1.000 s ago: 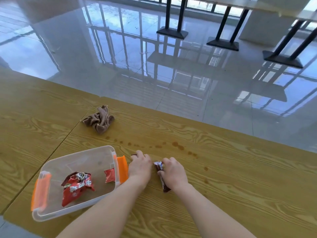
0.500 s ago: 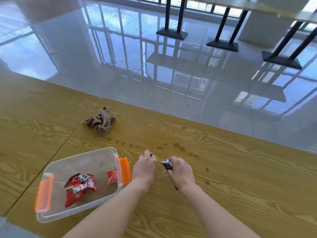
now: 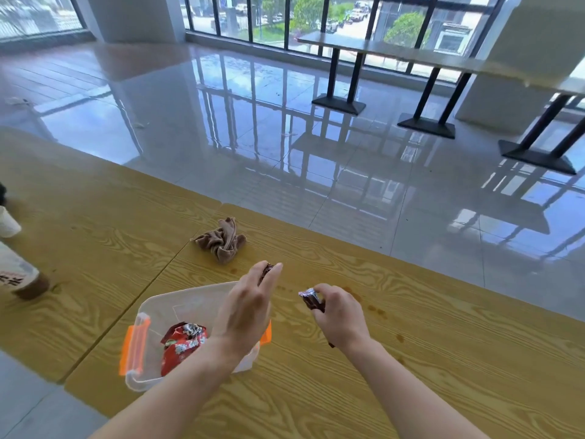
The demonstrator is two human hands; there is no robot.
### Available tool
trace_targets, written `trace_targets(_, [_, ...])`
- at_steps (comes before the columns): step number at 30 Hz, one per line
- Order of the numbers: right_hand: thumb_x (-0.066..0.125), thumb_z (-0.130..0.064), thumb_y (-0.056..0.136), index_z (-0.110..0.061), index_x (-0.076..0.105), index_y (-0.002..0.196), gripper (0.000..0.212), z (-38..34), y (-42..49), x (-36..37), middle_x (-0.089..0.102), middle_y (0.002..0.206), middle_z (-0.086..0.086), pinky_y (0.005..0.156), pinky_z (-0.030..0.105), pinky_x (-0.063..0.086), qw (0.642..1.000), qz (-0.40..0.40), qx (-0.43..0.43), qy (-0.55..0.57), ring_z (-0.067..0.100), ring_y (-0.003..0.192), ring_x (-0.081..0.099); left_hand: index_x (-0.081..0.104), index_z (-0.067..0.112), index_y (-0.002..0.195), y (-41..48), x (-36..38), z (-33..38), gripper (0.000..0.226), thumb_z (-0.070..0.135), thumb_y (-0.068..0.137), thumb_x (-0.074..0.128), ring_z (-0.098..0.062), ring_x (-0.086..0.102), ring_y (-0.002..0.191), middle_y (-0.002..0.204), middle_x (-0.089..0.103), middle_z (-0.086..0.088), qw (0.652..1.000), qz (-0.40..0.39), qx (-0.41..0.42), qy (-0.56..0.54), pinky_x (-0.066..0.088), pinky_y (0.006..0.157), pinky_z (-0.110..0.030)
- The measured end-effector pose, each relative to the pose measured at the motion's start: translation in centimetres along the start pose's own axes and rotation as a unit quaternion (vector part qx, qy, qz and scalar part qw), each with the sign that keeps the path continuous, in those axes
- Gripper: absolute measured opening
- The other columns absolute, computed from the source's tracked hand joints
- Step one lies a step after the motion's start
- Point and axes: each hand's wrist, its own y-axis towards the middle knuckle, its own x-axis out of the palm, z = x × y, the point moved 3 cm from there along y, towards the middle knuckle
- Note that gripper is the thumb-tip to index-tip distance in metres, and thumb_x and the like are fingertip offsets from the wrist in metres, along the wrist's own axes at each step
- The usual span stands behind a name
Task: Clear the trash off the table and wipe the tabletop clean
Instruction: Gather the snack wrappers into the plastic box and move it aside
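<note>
Dark wrapper [image 3: 311, 300] pinched (mostly hidden) in right hand [image 3: 340, 315] fingers [image 3: 326, 291]

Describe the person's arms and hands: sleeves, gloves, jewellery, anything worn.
Both forearms are bare as far as the view shows; no sleeves are visible. The left hand and right hand wear no gloves, and no rings, watch or bracelets are visible.
</note>
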Motion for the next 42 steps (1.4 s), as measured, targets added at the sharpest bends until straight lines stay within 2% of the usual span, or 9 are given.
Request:
trace_targets(5, [0.064, -0.015, 0.086, -0.023, 0.063, 0.112, 0.027, -5.5, 0.5, -0.3, 0.065, 0.095, 0.002, 0.075, 0.035, 0.049, 0.998, 0.006, -0.063, 0.026, 0.02, 0.087, 0.06, 0.056, 0.01, 0.135, -2.6, -3.5, -4.2, 0.071, -0.015, 0.069, 0.066, -0.033, 0.062, 0.113, 0.133, 0.057, -0.014, 0.998, 0.026, -0.051, -0.006, 0.057, 0.083, -0.045])
trace_targets(9, [0.061, -0.016, 0.084, -0.025, 0.064, 0.107, 0.024, -10.0, 1.3, 0.5, 0.065, 0.091, 0.0, 0.073, 0.033, 0.048, 0.993, -0.001, -0.11, 0.043, 0.019, 0.084, 0.059, 0.061, 0.009, 0.129, -4.7, -5.2, -7.6, 0.077, -0.017, 0.058, 0.074, -0.028, 0.068, 0.1, 0.126, 0.062, -0.01, 0.997, 0.014, -0.073, 0.01, 0.058, 0.074, -0.035])
trace_targets(14, [0.062, -0.019, 0.083, -0.017, 0.064, 0.105, 0.022, -14.0, 1.7, 3.1, 0.067, 0.094, 0.006, 0.074, 0.036, 0.048, 0.99, -0.03, -0.133, 0.038, 0.025, 0.088, 0.06, 0.068, 0.02, 0.119, -7.2, -5.4, -9.7, 0.076, -0.007, 0.049, 0.085, -0.019, 0.07, 0.085, 0.116, 0.067, 0.0, 0.992, -0.015, -0.115, 0.052, 0.05, 0.057, -0.033])
trace_targets(21, [0.061, -0.017, 0.083, -0.01, 0.061, 0.101, 0.02, -16.1, 1.8, 6.9, 0.065, 0.094, 0.01, 0.075, 0.041, 0.05, 0.988, -0.072, -0.138, -0.011, 0.031, 0.089, 0.06, 0.073, 0.022, 0.11, -7.9, -4.4, -11.0, 0.073, -0.008, 0.044, 0.082, -0.02, 0.067, 0.068, 0.103, 0.07, 0.001, 0.987, -0.037, -0.137, 0.074, 0.044, 0.056, -0.03])
trace_targets(27, [0.067, -0.013, 0.082, -0.013, 0.066, 0.116, 0.034, -15.5, 1.6, 7.8, 0.068, 0.112, 0.006, 0.084, 0.032, 0.05, 0.988, -0.062, -0.144, 0.004, 0.025, 0.103, 0.063, 0.062, 0.016, 0.127, -8.9, -3.9, -12.6, 0.063, -0.006, 0.068, 0.071, -0.031, 0.058, 0.117, 0.133, 0.057, -0.012, 0.988, -0.032, -0.132, 0.075, 0.049, 0.093, -0.052])
trace_targets(29, [0.065, -0.009, 0.084, -0.013, 0.068, 0.119, 0.035, -14.6, 1.6, 7.3, 0.069, 0.108, 0.007, 0.079, 0.025, 0.046, 0.991, -0.036, -0.13, 0.01, 0.024, 0.097, 0.065, 0.063, 0.012, 0.124, -9.2, -4.3, -13.3, 0.059, -0.005, 0.068, 0.073, -0.034, 0.056, 0.12, 0.128, 0.059, -0.015, 0.986, -0.035, -0.13, 0.096, 0.052, 0.094, -0.048])
trace_targets(33, [0.058, -0.01, 0.088, -0.013, 0.069, 0.111, 0.026, -12.8, 1.7, 6.3, 0.065, 0.097, 0.006, 0.072, 0.03, 0.046, 0.995, -0.001, -0.1, -0.006, 0.025, 0.09, 0.062, 0.063, 0.009, 0.124, -10.1, -4.9, -15.0, 0.058, -0.002, 0.068, 0.074, -0.037, 0.054, 0.122, 0.127, 0.059, -0.021, 0.972, -0.046, -0.18, 0.141, 0.05, 0.097, -0.049])
trace_targets(39, [0.055, -0.012, 0.087, -0.013, 0.064, 0.11, 0.024, -12.0, 1.2, 6.5, 0.058, 0.097, 0.006, 0.073, 0.029, 0.044, 0.994, -0.012, -0.099, -0.055, 0.025, 0.091, 0.054, 0.054, 0.001, 0.132, -11.2, -4.6, -15.9, 0.057, 0.007, 0.079, 0.072, -0.038, 0.055, 0.12, 0.133, 0.052, -0.028, 0.968, -0.07, -0.21, 0.122, 0.055, 0.091, -0.042])
trace_targets(42, [0.055, -0.013, 0.088, -0.016, 0.06, 0.115, 0.028, -11.9, 1.0, 6.9, 0.057, 0.098, 0.005, 0.075, 0.029, 0.045, 0.994, -0.022, -0.092, -0.053, 0.025, 0.09, 0.054, 0.049, -0.003, 0.136, -11.3, -4.6, -16.1, 0.057, 0.002, 0.081, 0.064, -0.037, 0.055, 0.123, 0.137, 0.05, -0.028, 0.972, -0.048, -0.21, 0.096, 0.051, 0.099, -0.042])
